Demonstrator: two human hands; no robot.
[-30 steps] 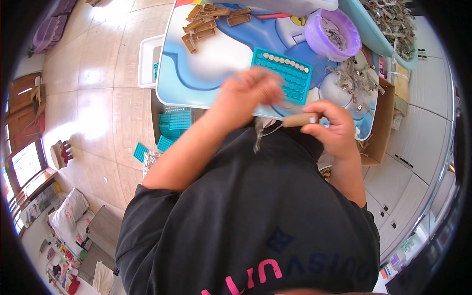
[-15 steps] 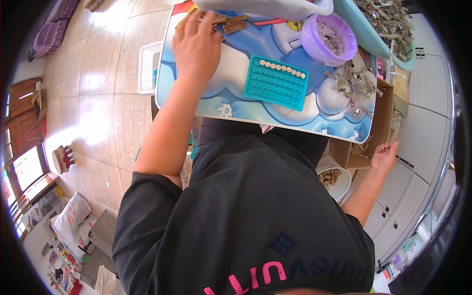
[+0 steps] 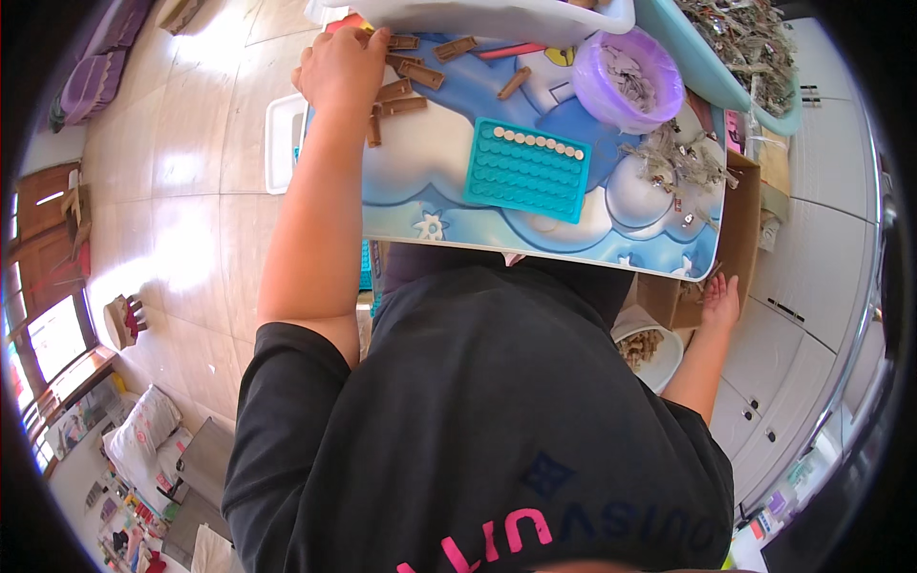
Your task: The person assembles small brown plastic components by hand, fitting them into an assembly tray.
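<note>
My left hand [image 3: 339,67] reaches to the far left corner of the blue cartoon-printed table [image 3: 430,191]. Its fingers curl over a scatter of small brown wooden pieces [image 3: 413,74]; whether they grip one is hidden. A teal tray [image 3: 525,172] with a row of pale round pieces along its far edge lies mid-table. My right hand [image 3: 718,298] hangs low on the right, below the table edge. Its fingers are spread and it holds nothing, beside a cardboard box [image 3: 743,220].
A purple bowl [image 3: 630,76] of grey bits, a loose pile of grey bits [image 3: 669,158], a white tub [image 3: 478,19] and a teal basin [image 3: 755,67] crowd the far side. A white bowl of tan pieces [image 3: 659,349] sits below. White cabinets stand right, tiled floor left.
A second ago both hands were together near the teal tray. The left hand has since reached out to the brown pieces, and the right hand has dropped down beside the cardboard box.
</note>
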